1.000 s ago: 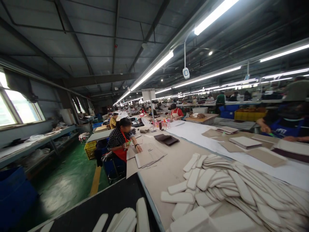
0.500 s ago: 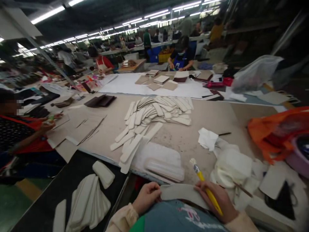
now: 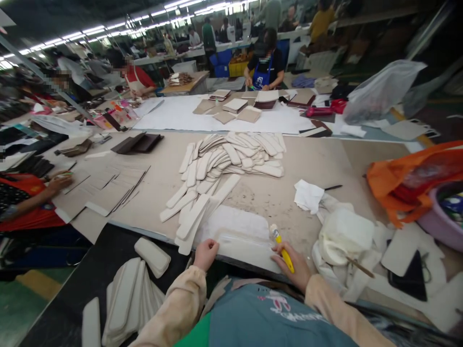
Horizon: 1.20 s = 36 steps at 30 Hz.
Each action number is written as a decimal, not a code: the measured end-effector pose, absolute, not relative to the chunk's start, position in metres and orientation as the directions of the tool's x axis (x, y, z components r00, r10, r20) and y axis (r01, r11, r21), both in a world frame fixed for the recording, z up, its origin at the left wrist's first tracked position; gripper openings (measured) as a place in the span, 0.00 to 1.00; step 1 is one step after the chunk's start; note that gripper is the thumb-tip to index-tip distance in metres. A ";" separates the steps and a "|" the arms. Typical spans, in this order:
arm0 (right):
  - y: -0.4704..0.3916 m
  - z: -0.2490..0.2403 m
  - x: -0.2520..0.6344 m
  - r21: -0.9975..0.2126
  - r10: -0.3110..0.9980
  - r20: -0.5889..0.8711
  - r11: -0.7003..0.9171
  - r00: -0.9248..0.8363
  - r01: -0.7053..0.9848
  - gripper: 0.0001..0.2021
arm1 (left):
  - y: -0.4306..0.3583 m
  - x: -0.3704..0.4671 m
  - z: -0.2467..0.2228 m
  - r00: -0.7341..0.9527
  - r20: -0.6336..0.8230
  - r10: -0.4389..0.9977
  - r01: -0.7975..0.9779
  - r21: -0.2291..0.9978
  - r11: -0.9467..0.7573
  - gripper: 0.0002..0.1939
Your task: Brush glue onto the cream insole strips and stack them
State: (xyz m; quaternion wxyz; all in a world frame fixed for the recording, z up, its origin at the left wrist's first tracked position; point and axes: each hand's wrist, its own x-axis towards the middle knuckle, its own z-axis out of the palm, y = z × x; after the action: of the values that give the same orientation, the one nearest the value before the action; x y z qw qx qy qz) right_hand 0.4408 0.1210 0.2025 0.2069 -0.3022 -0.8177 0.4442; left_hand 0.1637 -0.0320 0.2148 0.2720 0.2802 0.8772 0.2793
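My left hand (image 3: 207,253) is closed at the left end of a pale flat strip (image 3: 249,251), at the table's near edge. The strip blends into the white sheet (image 3: 249,220) behind it, so its outline is faint. My right hand (image 3: 294,264) grips a yellow-handled brush (image 3: 285,255), bristles pointing up and away, with its fingers by the strip's right end. Just beyond my left hand, several similar strips (image 3: 193,217) overlap the sheet's left side. They trail from a large heap of strips (image 3: 231,156) at mid-table.
On a black surface (image 3: 81,284) at lower left lies a fanned stack of strips (image 3: 126,299). White cloths (image 3: 343,236), a crumpled tissue (image 3: 308,195) and an orange bag (image 3: 405,178) are at right. A co-worker's arm (image 3: 39,200) reaches over flat panels at left.
Both hands have moved forward from my apron to the table edge, with the strip between them and the brush still in my right hand. The view has tilted down slightly.
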 end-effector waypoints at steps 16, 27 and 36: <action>0.129 0.160 0.404 -0.727 0.821 0.036 0.413 -0.570 0.548 0.09 | -0.001 0.126 0.189 -0.599 -0.381 0.704 0.602 0.365 0.710 0.12; 0.131 0.152 0.397 -0.686 0.817 -0.011 0.412 -0.576 0.599 0.08 | -0.001 0.121 0.181 -0.552 -0.382 0.742 0.654 0.353 0.669 0.12; 0.130 0.142 0.397 -0.679 0.808 -0.024 0.418 -0.588 0.603 0.09 | -0.003 0.119 0.176 -0.558 -0.382 0.737 0.630 0.383 0.675 0.10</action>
State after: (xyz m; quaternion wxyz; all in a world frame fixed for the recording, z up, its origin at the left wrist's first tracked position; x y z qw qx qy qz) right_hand 0.3973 0.1300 0.1415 0.1554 -0.4263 -0.8277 0.3303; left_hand 0.1192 -0.0033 0.1759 0.2628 0.3899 0.8767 0.1015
